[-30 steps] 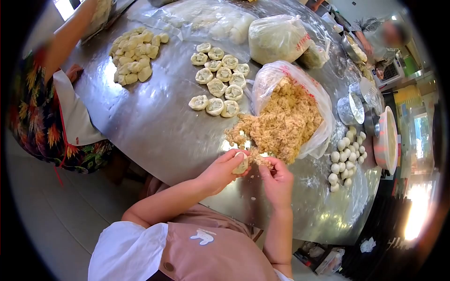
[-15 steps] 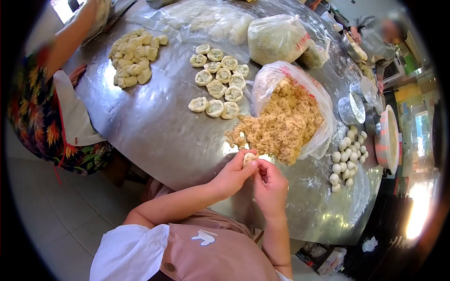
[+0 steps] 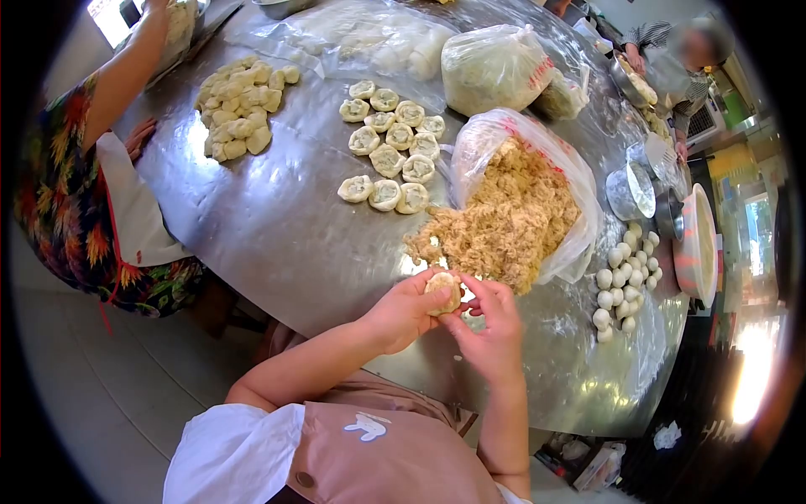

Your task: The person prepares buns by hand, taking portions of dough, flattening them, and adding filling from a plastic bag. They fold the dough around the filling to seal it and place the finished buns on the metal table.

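A small round of dough [image 3: 442, 293] with tan filling showing on its face sits between my hands, above the near edge of the metal table. My left hand [image 3: 403, 312] grips it from the left, thumb pressed over its front. At its right edge is my right hand [image 3: 491, 323], fingers curled and the thumb reaching under the lower rim. Just beyond my fingers spills crumbly tan filling [image 3: 520, 214] from a clear plastic bag [image 3: 583, 181] lying on its side.
Several filled dough rounds [image 3: 387, 160] lie beyond to the left, near a heap of dough pieces [image 3: 239, 109]. White dough balls [image 3: 625, 281] lie to the right beside metal bowls [image 3: 630, 191] and a large basin [image 3: 695, 248]. Co-workers stand at the left and far right.
The dough round now faces me more, its filled face showing. My right hand has shifted slightly right and its fingers have spread from the pinch.
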Demonstrator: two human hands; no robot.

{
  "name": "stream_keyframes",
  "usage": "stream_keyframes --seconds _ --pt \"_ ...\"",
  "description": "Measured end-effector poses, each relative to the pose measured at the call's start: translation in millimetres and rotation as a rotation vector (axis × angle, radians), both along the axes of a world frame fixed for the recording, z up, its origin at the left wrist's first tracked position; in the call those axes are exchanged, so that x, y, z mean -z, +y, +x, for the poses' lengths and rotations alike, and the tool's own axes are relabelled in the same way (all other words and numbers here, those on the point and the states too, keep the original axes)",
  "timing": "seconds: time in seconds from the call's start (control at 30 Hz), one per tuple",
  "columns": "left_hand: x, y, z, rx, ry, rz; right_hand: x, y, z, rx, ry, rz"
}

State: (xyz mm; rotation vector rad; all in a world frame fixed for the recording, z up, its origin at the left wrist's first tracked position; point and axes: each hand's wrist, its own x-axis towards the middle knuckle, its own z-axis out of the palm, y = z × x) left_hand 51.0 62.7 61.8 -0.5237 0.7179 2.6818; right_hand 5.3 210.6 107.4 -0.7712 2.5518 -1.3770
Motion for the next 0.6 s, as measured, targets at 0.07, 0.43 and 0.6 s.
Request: stream_keyframes --seconds 0.07,0.43,0.6 --pt "-2.7 -1.3 -0.2 0.061 -0.007 -0.082 -0.5 -1.5 -0.9 -0.043 0.048 0.041" --pt "2.4 6.5 3.6 0.039 0.054 -0.087 13.8 -2.7 7.7 0.044 0.3 0.044" --pt "-1.8 1.3 0.0 -0.047 0.006 0.051 12.9 3.2 4.3 0.017 0.265 -0.013"
